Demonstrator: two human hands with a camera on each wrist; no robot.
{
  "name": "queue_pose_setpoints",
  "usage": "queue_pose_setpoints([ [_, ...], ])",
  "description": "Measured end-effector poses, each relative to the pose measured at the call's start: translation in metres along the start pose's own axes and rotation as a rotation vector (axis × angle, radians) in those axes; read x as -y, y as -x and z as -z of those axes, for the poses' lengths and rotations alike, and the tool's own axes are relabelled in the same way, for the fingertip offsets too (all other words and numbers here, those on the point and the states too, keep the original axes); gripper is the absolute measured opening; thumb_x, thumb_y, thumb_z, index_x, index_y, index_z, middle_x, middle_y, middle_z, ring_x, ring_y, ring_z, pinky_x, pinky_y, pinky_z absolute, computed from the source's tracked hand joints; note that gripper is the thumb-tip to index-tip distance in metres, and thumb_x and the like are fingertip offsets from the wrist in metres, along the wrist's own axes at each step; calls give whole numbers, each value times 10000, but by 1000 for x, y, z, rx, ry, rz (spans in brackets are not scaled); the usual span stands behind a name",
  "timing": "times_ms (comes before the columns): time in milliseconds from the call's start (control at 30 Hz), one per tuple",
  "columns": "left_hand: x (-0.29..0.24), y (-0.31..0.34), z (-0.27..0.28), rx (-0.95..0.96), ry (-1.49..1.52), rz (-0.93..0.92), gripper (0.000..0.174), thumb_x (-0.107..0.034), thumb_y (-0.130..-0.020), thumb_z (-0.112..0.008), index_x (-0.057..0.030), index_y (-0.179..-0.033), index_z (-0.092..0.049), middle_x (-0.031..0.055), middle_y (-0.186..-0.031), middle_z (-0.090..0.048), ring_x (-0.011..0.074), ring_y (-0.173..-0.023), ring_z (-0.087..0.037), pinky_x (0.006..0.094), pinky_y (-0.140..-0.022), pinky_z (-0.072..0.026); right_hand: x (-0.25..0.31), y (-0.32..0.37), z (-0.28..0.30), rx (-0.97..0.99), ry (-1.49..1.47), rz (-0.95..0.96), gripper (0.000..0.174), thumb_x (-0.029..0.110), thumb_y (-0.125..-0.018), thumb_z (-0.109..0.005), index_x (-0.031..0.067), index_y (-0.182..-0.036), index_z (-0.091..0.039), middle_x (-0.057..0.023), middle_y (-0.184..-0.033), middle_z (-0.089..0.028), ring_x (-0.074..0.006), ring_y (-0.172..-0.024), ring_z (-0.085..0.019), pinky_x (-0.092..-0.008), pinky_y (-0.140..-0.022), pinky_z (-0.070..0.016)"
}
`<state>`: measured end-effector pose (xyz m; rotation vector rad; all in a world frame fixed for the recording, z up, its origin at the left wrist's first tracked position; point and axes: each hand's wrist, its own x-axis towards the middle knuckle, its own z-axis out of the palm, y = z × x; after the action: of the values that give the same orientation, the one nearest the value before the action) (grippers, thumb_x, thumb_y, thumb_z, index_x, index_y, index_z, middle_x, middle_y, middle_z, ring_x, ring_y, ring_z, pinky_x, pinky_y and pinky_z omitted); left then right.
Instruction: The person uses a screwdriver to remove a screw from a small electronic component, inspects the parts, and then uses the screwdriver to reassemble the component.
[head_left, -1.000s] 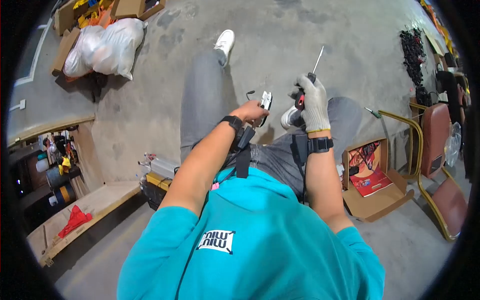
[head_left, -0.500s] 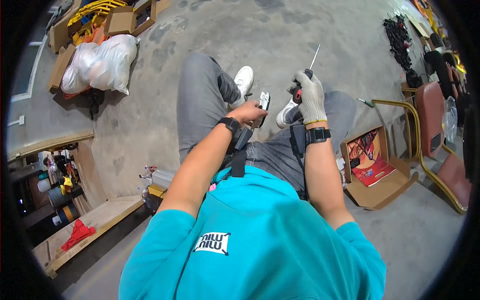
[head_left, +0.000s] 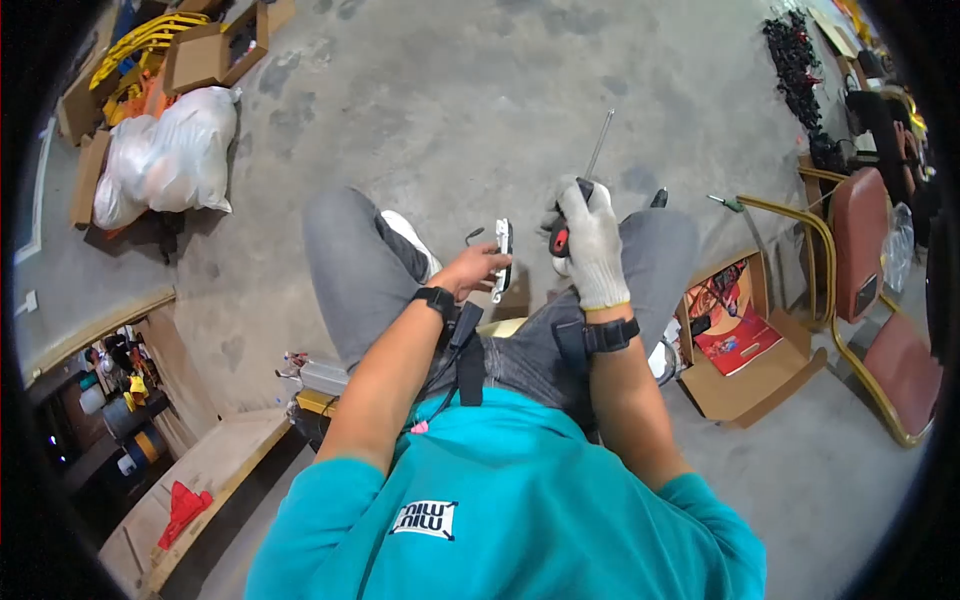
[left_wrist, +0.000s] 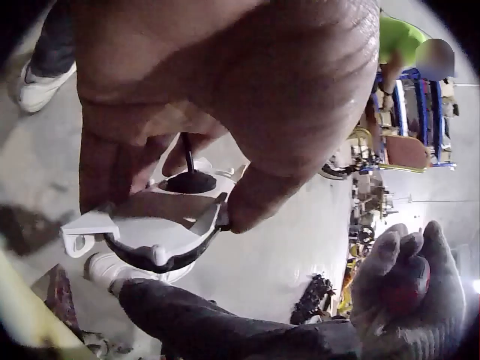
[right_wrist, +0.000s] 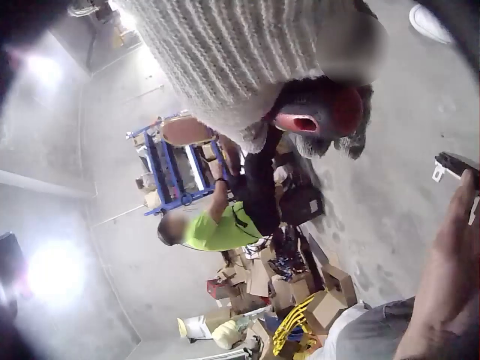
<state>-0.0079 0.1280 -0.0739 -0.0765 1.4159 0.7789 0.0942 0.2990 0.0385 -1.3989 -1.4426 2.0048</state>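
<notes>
My bare left hand grips a slim white plastic part between thumb and fingers, over the lap. In the left wrist view this white part shows a black curved edge, a small holed tab and a black lead rising from a round black piece. My gloved right hand curls round a screwdriver, its long metal shaft pointing forward, away from the body. The red and black handle shows under the knitted glove in the right wrist view. A short gap separates the screwdriver from the white part.
An open cardboard box with red items lies right of the legs, beside a red-brown chair. A green-handled tool is near the chair. White bags stand at left. Another person is in the background.
The left leg has drawn in, its knee bending and the foot coming back toward the body. Both hands, still holding their things, sit lower and further left in the head view.
</notes>
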Motion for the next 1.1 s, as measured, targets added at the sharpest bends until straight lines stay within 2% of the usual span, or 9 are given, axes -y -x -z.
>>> queue_pose_setpoints([
  [200,28,-6,7,38,68,250,393,-253,-925,-635,-111,-1282,-550,-3,-913,-622,125,-718,-597,249,-586,-486,32,-20,-22,74,10,-91,353,289,-968,-553,-18,-1139,-588,-30,-837,-612,-102,-729,-600,-262,-672,-497],
  [333,31,34,-1,-97,272,274,185,-206,-941,-611,-77,-1064,-562,-34,-762,-541,77,-613,-510,229,-523,-412,24,-24,-20,110,-1,-296,299,278,-962,-548,-3,-1044,-607,-18,-800,-593,-108,-686,-576,-260,-639,-460],
  [367,37,38,4,-93,210,270,372,-238,-914,-633,-33,-1215,-558,25,-935,-616,107,-722,-573,303,-645,-531,16,-27,-17,125,32,-263,248,245,-947,-544,8,-987,-602,-14,-781,-582,-115,-648,-561,-259,-627,-449],
  [467,30,60,7,-173,271,209,474,-232,-914,-648,-21,-1312,-502,55,-1029,-618,130,-773,-606,269,-699,-533,49,-13,-29,173,145,-312,198,207,-927,-553,18,-965,-600,-10,-774,-575,-112,-649,-563,-250,-622,-450],
  [533,18,62,11,-142,383,220,470,-177,-969,-585,-32,-1388,-429,86,-1121,-604,203,-921,-670,283,-757,-541,19,-14,-24,187,30,-465,184,182,-914,-572,14,-989,-588,-10,-771,-575,-102,-652,-564,-241,-608,-450],
  [633,29,54,16,-85,697,-1,383,-140,-996,-538,-15,-1345,-439,124,-1112,-611,290,-1076,-654,390,-881,-566,21,-6,-23,234,116,-300,262,156,-892,-590,-5,-1096,-557,-17,-779,-586,-85,-678,-569,-228,-611,-455],
  [933,53,52,14,101,901,-349,266,-190,-1005,-529,-35,-1219,-497,173,-1148,-620,325,-1125,-625,438,-866,-569,-15,27,-24,295,129,-104,268,158,-949,-572,-8,-1155,-531,-45,-869,-571,-115,-749,-582,-236,-656,-484],
  [1000,52,71,15,192,883,-463,317,-213,-1008,-525,-37,-1269,-491,200,-1232,-597,343,-1170,-597,483,-883,-556,-29,34,-24,312,151,-105,388,244,-916,-617,-22,-1194,-567,-65,-937,-627,-134,-819,-613,-260,-745,-491],
  [1100,46,99,17,236,870,-542,346,-229,-1010,-520,-45,-1301,-490,212,-1273,-582,349,-1187,-588,485,-918,-539,-32,32,-31,381,282,-6,364,241,-914,-616,-14,-1170,-578,-65,-912,-625,-131,-804,-613,-259,-718,-484],
])
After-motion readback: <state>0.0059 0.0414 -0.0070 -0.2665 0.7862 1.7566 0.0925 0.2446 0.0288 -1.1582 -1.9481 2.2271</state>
